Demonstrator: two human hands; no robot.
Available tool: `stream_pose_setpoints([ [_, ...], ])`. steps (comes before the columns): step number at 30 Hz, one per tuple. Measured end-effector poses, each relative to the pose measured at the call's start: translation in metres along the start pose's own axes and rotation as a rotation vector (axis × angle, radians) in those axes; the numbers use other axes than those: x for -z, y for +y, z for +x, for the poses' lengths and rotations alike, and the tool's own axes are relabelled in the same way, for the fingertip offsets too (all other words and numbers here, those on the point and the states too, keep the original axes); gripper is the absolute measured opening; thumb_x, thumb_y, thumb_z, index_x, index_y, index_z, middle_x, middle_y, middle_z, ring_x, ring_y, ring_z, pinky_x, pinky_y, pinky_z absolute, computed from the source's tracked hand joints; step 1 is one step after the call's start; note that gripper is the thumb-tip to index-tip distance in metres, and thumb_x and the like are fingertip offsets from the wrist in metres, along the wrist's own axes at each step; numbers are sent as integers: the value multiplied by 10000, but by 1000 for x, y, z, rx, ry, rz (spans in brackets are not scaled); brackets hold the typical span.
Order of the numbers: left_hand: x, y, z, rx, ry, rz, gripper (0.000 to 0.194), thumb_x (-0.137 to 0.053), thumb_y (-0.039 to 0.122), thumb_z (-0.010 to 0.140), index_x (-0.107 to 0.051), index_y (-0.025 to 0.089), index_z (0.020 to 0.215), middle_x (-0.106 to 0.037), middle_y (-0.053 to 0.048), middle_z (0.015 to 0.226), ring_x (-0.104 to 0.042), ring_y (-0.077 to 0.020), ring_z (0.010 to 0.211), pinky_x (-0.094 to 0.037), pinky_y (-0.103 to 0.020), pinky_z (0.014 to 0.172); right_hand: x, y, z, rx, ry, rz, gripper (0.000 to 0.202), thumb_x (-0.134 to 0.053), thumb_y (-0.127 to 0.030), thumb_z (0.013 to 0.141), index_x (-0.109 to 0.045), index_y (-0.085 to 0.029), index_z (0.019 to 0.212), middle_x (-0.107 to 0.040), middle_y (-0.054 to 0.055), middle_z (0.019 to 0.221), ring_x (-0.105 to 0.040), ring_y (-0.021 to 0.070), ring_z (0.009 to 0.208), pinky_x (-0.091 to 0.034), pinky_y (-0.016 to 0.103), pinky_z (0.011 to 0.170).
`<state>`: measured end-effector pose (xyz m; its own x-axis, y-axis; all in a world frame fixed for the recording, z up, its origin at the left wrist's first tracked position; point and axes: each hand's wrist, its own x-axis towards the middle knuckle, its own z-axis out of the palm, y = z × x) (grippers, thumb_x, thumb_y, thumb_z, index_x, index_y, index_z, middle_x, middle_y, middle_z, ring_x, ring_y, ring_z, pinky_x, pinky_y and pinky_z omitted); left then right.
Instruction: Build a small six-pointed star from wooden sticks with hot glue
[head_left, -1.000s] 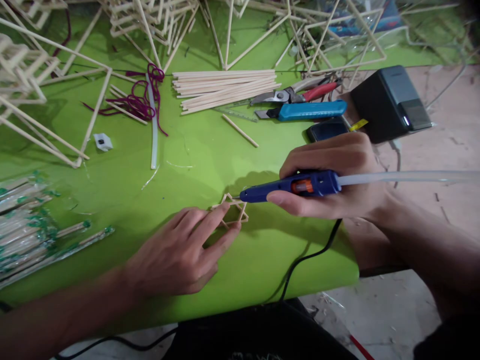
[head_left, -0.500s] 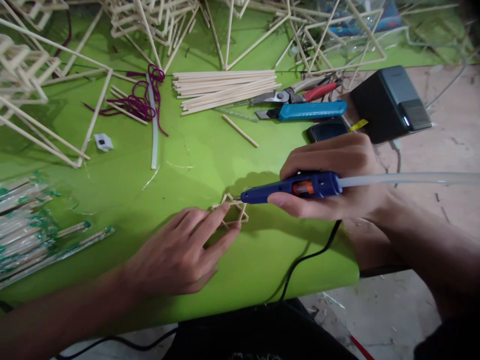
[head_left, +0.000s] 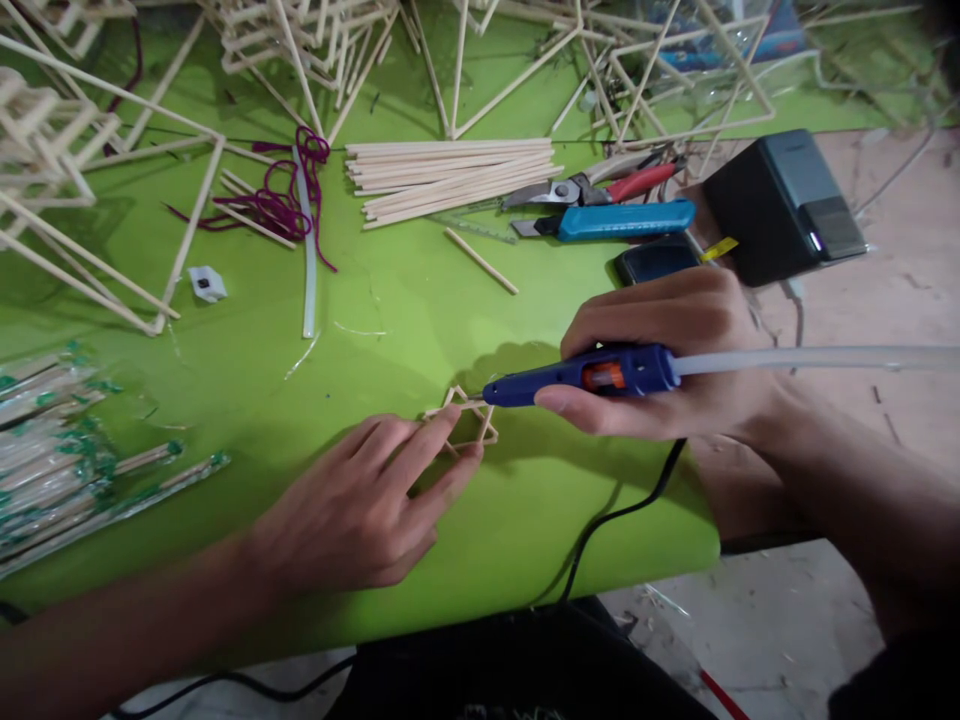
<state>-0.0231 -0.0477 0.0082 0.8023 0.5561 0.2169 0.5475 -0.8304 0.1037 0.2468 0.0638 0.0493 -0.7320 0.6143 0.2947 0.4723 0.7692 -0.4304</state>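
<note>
My right hand (head_left: 660, 350) is wrapped round a blue hot glue gun (head_left: 555, 382), with a long translucent glue stick (head_left: 810, 358) running out of its back to the right. The gun's metal nozzle meets the upper right part of a small star-like frame of thin wooden sticks (head_left: 480, 440). From the left, my left hand (head_left: 367, 500) holds this frame against the green tabletop, index and middle fingertips on its sticks. The frame's left part is partly hidden by those fingers.
Beyond the hands lie a bundle of wooden sticks (head_left: 450, 175), a blue utility knife (head_left: 626, 221), red-handled pruning shears (head_left: 641, 183) and purple cord (head_left: 281, 205). Large stick structures (head_left: 315, 60) stand along the back. Wrapped sticks (head_left: 52, 470) are at left, a dark box (head_left: 780, 210) at right.
</note>
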Motion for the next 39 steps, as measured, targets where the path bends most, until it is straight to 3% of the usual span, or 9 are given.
stream_pose_setpoints([
  [18,-1,0,1,18,14,-13,456,-554,174,879,-595,96,1327,-595,-236,1345,-588,-266,916,-522,-415,752,10,1,-1,30,-67,11,370,-687,-480,883,-594,-213,644,-658,27,594,-566,121,484,-381,305,473],
  [25,-1,0,0,15,6,-2,471,-562,189,879,-590,97,1340,-598,-237,1339,-594,-272,923,-519,-415,754,19,-1,-1,-9,-38,-54,361,-677,-497,881,-574,-245,645,-592,6,529,-476,137,436,-344,352,450],
  [31,-3,0,1,3,12,-16,454,-561,185,878,-596,82,1318,-592,-259,1345,-605,-288,942,-527,-421,749,27,-1,-3,-10,-90,-42,346,-678,-480,893,-614,-224,670,-616,16,544,-514,128,442,-365,341,442],
  [35,-1,0,1,0,15,-7,452,-564,186,876,-596,84,1315,-602,-258,1336,-610,-288,932,-529,-421,747,22,-1,-13,-69,-14,-47,364,-636,-530,908,-624,-241,687,-630,4,570,-514,120,466,-388,326,457],
  [39,0,0,1,-4,15,0,445,-561,182,878,-591,80,1311,-611,-259,1327,-615,-287,923,-528,-423,750,11,-7,-26,-61,48,-31,317,-652,-535,899,-676,-231,812,-682,13,666,-607,127,547,-453,303,483],
])
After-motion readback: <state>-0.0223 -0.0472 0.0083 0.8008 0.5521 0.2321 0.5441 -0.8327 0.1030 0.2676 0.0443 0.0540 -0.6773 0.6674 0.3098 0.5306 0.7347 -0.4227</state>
